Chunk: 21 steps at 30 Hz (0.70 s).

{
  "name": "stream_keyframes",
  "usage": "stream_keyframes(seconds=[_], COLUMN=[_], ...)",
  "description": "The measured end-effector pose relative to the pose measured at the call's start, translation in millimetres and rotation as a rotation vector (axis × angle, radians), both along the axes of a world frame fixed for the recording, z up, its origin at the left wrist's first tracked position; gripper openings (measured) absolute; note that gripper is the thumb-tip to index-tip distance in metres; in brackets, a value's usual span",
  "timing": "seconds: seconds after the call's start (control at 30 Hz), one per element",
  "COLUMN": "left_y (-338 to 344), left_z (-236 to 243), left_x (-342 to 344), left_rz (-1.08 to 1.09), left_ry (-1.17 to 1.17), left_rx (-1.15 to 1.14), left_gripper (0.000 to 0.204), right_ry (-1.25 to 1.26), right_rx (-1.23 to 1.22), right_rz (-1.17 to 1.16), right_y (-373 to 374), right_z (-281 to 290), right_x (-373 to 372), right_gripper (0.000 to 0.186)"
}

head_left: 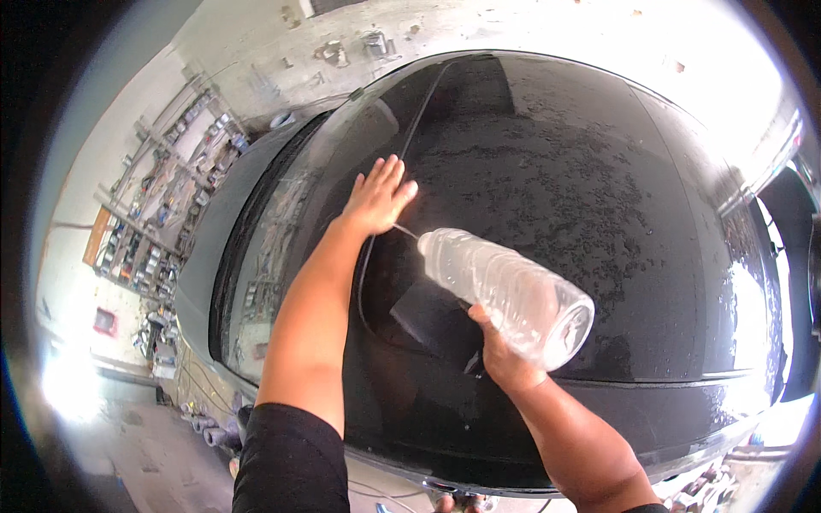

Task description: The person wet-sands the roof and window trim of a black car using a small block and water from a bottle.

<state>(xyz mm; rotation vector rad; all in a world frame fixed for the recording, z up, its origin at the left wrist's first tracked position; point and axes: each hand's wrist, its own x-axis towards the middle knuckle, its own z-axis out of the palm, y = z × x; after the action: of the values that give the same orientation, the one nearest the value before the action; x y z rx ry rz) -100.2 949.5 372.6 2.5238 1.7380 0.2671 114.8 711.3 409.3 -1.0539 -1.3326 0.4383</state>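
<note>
My right hand (511,357) grips a clear plastic bottle (513,291), tilted with its mouth toward the left. A thin stream of water (405,228) comes from the mouth near my left hand's wrist. My left hand (376,198) is open, palm down with fingers spread, over the front part of a black car roof (547,205). Whether anything lies under its palm is hidden. Water beads and wet patches cover much of the roof. Below the bottle is a dark grey rectangular patch (438,318); I cannot tell whether it is a sheet or a reflection.
The car's windshield (286,256) and grey hood (209,231) are to the left. Beyond them, cluttered shelves (167,179) line a worn pale wall (282,60). Cables and grey rolls (215,433) lie on the floor at lower left.
</note>
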Motion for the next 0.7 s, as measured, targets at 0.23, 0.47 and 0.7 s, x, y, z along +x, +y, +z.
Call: stream_keyframes(seconds=[0.23, 0.47, 0.7], left_y=[91, -10, -228], left_z=[0, 13, -12], left_x=[21, 3, -56], left_rz=[0.180, 0.524, 0.416], left_ry=[-0.057, -0.027, -0.007], left_rx=[-0.109, -0.143, -0.144], left_gripper=[0.064, 0.082, 0.068], right_ry=[0.688, 0.284, 0.327], right_rx=[-0.171, -0.237, -0.179], right_rz=[0.302, 0.359, 0.336], right_y=[-4, -6, -2], right_z=[12, -9, -17], right_x=[0, 5, -2], right_gripper=[0.043, 0.089, 0.086])
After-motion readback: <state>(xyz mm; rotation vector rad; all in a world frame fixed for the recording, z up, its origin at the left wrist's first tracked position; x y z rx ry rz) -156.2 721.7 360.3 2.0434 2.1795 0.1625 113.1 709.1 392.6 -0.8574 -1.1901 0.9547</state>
